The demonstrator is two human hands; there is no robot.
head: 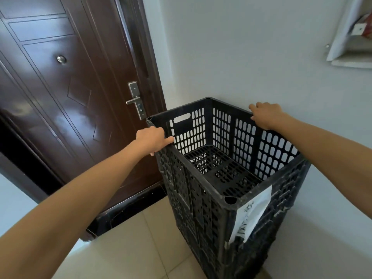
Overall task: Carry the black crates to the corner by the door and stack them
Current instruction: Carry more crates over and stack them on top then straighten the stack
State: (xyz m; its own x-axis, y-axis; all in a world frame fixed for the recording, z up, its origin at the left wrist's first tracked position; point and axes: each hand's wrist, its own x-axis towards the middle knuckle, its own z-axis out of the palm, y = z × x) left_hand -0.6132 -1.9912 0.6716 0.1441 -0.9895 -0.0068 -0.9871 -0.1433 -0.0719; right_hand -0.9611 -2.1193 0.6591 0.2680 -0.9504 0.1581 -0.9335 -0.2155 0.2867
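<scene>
Gripping the top black crate point(221, 170) by its rim, the person leans over a stack that fills the centre and lower right of the head view. The left hand point(154, 140) is curled over the rim of the crate's left wall. The right hand point(265, 115) is wrapped over the far rim, close to the pale wall point(251, 47). Both hands hold the crate; neither lies flat.

The crate is empty and sits on the lower crates point(201, 218), whose latticed sides run down to the tiled floor point(130, 248) at the bottom of the frame. How many lie beneath cannot be counted. A white paper label point(253, 210) hangs at the near corner. The dark brown door point(60, 107) takes up the left of the frame, with its handle point(133, 100) just left of the stack, so the stack looks to be in the corner asked for.

The step in hand seems to be seating or squaring this top crate. Done well, both hands press down evenly and all four corners line up with the crate below. Any nudge should go toward the wall rather than the door. The right fingers, so near the wall, risk a pinch if the crate is shoved back. The grip should loosen only once nothing rocks.
</scene>
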